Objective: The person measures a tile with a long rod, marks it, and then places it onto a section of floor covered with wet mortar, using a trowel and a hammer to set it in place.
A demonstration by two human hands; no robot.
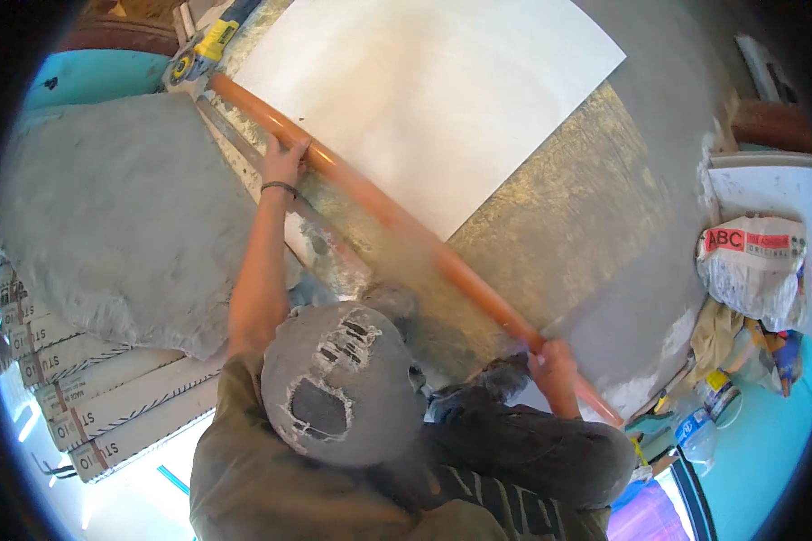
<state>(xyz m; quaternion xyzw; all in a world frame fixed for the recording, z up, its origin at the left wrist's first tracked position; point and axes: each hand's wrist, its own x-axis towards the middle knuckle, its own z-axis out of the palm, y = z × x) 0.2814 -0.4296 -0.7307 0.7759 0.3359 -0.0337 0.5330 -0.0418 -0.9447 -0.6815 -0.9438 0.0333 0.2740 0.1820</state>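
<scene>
A long orange pipe [379, 209] lies slantwise from the upper left to the lower right, along the edge of a large white panel [478, 99]. Near its far end, my left hand [286, 162] grips it, thumb on one side and fingers on the other. My right hand [555, 368] is closed around it near the close end, by my bent right knee. A dusty haze blurs the pipe's middle. Beyond its far end rests a yellow and black angle grinder [206, 50]. Beside my left hand runs a narrow flat strip [230, 135], partly hidden by my wrist.
To my left, a dusty grey slab-like cover [117, 225] lies over stacked cardboard boxes [126, 406]. On the right are a white printed sack [753, 270], a plastic bottle [695, 433] and other clutter. The dusty floor [559, 234] has a patchy yellowish area.
</scene>
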